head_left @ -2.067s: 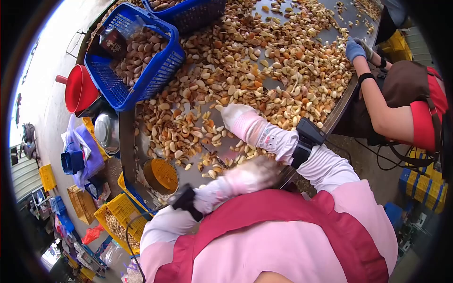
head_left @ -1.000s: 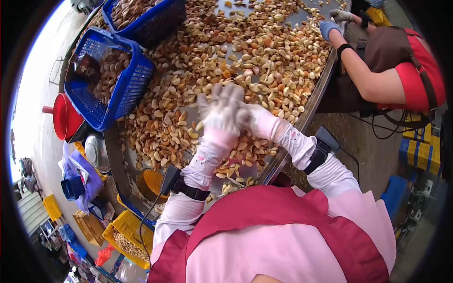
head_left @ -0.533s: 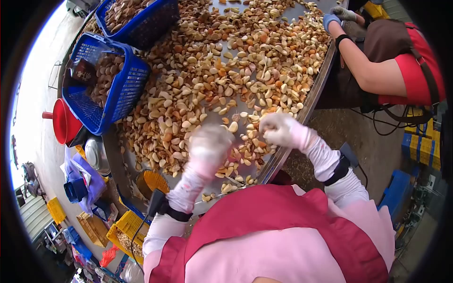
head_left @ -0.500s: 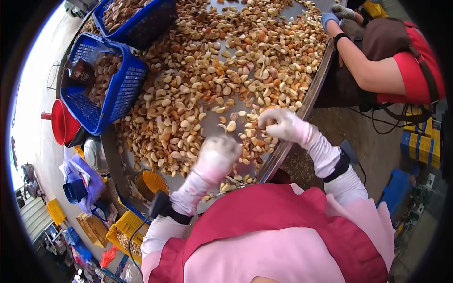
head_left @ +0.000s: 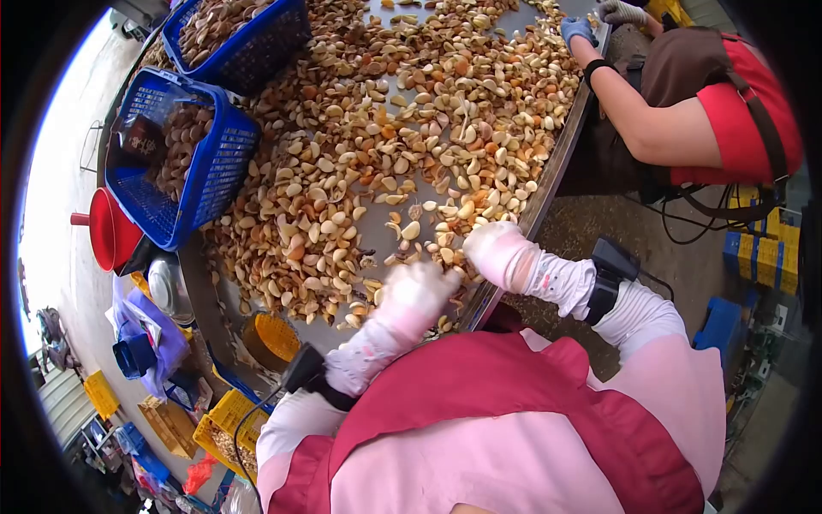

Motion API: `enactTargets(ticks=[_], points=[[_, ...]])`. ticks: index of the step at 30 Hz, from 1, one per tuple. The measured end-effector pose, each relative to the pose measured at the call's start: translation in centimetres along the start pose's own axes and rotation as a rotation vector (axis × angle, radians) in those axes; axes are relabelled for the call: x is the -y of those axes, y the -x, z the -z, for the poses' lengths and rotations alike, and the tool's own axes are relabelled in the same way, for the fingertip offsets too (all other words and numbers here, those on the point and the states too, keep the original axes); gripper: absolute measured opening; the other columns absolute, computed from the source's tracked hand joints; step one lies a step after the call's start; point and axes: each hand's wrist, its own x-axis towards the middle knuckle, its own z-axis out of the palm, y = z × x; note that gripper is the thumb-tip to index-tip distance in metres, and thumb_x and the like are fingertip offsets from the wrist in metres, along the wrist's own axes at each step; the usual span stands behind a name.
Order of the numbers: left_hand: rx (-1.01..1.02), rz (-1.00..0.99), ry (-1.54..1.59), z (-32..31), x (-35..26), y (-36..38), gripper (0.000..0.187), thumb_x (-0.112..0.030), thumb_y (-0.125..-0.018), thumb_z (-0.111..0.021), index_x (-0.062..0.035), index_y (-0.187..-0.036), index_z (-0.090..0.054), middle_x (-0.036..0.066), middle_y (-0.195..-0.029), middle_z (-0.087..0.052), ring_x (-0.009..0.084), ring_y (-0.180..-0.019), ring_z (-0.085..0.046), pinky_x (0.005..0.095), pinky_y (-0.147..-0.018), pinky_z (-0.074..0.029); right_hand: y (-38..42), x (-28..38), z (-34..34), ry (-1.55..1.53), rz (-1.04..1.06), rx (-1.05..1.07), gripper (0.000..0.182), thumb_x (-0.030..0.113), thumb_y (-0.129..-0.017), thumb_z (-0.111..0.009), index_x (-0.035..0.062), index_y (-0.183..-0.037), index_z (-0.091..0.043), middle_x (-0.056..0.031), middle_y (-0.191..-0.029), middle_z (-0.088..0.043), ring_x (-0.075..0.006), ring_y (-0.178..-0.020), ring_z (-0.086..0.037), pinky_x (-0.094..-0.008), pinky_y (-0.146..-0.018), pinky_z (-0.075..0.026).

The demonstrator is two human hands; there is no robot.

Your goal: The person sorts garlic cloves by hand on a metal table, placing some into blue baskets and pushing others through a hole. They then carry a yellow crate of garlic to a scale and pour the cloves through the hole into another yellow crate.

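A thick spread of garlic cloves (head_left: 308, 231), cream to orange-brown with loose skins among them, lies on a metal table (head_left: 381, 231). My left hand (head_left: 421, 293), in a whitish glove, is over the cloves at the near edge, its fingers smeared by motion. Close to its right is my right hand (head_left: 498, 250), gloved too, low over cloves beside the table's rim. Its fingers are curled under, and whatever they hold is hidden. Just beyond both hands, a pale clove (head_left: 411, 230) lies on bare metal.
Two blue baskets stand at the left: a near basket (head_left: 184, 163) with brown cloves and a dark box, and a far basket (head_left: 240, 38). A red pan (head_left: 111, 230) is beside them. At the right edge, a co-worker's blue-gloved hand (head_left: 579, 32) is at the table. Yellow crates (head_left: 235, 415) are lower left.
My left hand has moved right and slightly down. My right hand has shifted left and down, its fingers turning under and out of sight. The hands are now closer together.
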Motion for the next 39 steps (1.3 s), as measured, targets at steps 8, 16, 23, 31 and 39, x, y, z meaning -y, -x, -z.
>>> enactTargets(ticks=[8,16,23,31,39], points=[[-0.038,0.282,-0.183,-3.9,-0.5,-0.8,0.011,-0.024,-0.091,-0.06,-0.0127,-0.09,-0.063,0.007,-0.081,-0.065,0.0247,-0.075,-0.069,0.0423,-0.063,-0.055,-0.7,1.1,-1.3,-0.27,0.092,-0.149,0.018,0.015,-0.089,-0.061,0.0025,-0.102,-0.06,-0.019,-0.084,-0.071,-0.0381,-0.086,-0.072,-0.0477,-0.072,-0.057],[-0.433,0.464,0.56,-1.0,3.3,1.1,0.011,-0.018,-0.096,-0.06,-0.0097,-0.102,-0.065,0.013,-0.089,-0.066,0.0343,-0.084,-0.068,0.0402,-0.074,-0.055,0.3,-2.2,1.4,-1.392,0.106,0.162,0.019,0.021,-0.095,-0.06,0.0026,-0.1,-0.06,-0.004,-0.079,-0.069,-0.009,-0.064,-0.066,-0.0243,-0.048,-0.051],[-0.381,0.452,0.217,-0.1,5.5,-0.8,0.015,-0.014,-0.088,-0.068,-0.0118,-0.103,-0.071,0.012,-0.09,-0.066,0.0309,-0.077,-0.068,0.0396,-0.067,-0.056,1.3,-0.1,1.8,-0.403,-0.014,-0.107,0.03,0.036,-0.092,-0.068,0.0085,-0.103,-0.073,-0.0104,-0.091,-0.074,-0.03,-0.085,-0.071,-0.0428,-0.079,-0.057],[-0.178,0.548,0.061,-0.4,6.3,-2.7,0.014,-0.018,-0.09,-0.061,-0.0076,-0.092,-0.07,0.016,-0.093,-0.069,0.032,-0.082,-0.071,0.0419,-0.071,-0.058,-0.5,-0.1,-1.5,-0.612,0.084,-0.227,0.029,0.026,-0.087,-0.07,0.0032,-0.105,-0.067,-0.0169,-0.086,-0.07,-0.035,-0.084,-0.07,-0.0433,-0.076,-0.057],[0.094,-0.02,-0.045,-2.1,0.6,0.3,0.017,-0.022,-0.088,-0.066,-0.0096,-0.099,-0.063,0.015,-0.096,-0.065,0.0295,-0.079,-0.071,0.0421,-0.063,-0.057,0.1,1.2,-0.8,-0.046,-0.11,-0.07,0.02,0.02,-0.087,-0.062,0.0085,-0.088,-0.079,-0.0119,-0.088,-0.076,-0.0289,-0.084,-0.075,-0.0409,-0.076,-0.059]])
